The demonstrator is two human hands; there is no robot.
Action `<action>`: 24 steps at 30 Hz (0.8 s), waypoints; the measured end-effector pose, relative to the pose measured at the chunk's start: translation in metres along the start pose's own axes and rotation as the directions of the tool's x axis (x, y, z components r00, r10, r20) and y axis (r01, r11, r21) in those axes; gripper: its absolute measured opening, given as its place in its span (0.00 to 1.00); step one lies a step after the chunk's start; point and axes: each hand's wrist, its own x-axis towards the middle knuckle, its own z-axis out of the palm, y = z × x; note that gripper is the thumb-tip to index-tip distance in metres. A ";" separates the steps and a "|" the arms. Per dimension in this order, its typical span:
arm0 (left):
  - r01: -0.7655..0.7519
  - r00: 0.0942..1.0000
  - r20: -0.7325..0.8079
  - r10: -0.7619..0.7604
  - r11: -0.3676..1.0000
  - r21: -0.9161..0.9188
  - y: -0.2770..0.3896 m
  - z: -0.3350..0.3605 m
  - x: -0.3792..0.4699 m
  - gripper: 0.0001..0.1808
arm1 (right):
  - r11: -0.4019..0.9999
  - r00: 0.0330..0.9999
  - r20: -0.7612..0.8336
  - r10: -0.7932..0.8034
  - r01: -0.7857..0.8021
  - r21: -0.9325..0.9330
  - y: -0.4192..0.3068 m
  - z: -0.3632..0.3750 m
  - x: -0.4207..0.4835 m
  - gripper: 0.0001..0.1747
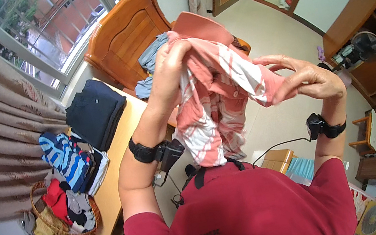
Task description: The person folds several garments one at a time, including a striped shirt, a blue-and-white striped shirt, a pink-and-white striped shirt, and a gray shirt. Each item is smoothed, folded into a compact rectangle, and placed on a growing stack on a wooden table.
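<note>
A pink-and-white plaid shirt (199,127) with buttons hangs in front of my chest, held up by both hands. My left hand (172,58) grips its upper left part, with the fingers mostly hidden by cloth. On the other side, my right hand (307,77) has thumb and fingers around a bunched pink end of the shirt. Behind the upper cloth shows a smooth salmon-coloured curved piece (200,26); I cannot tell what it belongs to.
Left, a wooden table (107,207) bears folded dark garments (94,111), a striped garment pile (67,161) and a wicker basket (95,213) of clothes. Blue-grey clothes (153,57) lie by a wooden headrest (124,34). A fan (366,46) stands right; a cable (279,145) runs from my right armband.
</note>
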 end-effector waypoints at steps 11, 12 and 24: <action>-0.356 0.928 0.130 0.349 0.729 0.585 -0.048 0.038 -0.022 0.12 | 0.795 0.847 -0.113 0.519 -0.429 0.429 0.126 0.018 0.003 0.26; -0.410 0.906 0.175 0.385 0.699 0.585 -0.051 0.032 -0.026 0.13 | 0.742 0.824 -0.061 0.564 -0.473 0.476 0.136 0.030 0.004 0.22; 0.216 0.976 -0.077 -0.202 0.912 0.348 -0.108 -0.052 -0.085 0.15 | 0.705 0.845 -0.072 0.530 -0.391 0.591 0.095 0.085 0.049 0.14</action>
